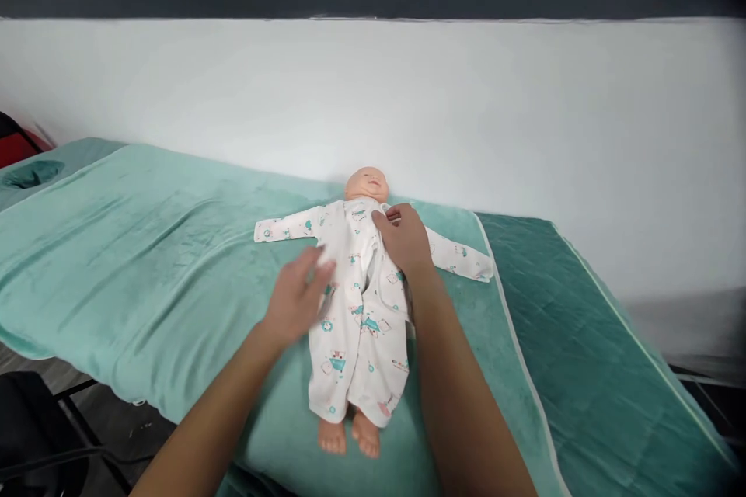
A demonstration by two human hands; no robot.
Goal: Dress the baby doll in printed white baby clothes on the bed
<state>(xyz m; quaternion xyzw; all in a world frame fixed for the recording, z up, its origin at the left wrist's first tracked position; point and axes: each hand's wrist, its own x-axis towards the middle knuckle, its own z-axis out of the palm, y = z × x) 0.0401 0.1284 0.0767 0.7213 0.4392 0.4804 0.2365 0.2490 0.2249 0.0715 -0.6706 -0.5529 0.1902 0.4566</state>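
Observation:
A baby doll (pixel 367 183) lies on its back, head toward the wall. It wears a white baby romper (pixel 373 326) printed with green and pink figures; both sleeves stretch out sideways and the bare feet stick out below. At the upper chest, on the right side of the opening, my right hand (pixel 406 239) has its fingers bent together on the romper's edge. My left hand (pixel 297 293), smeared a little by motion, hovers by the doll's side at the left with fingers apart and nothing in them. A gap in the front shows at the belly.
Under the doll spreads a light green blanket (pixel 145 248) with a pale edge. Darker green quilted cloth (pixel 559 311) covers the right part of the bed. A white wall (pixel 524 116) stands behind. Black items and a cable (pixel 52 466) are at the lower left.

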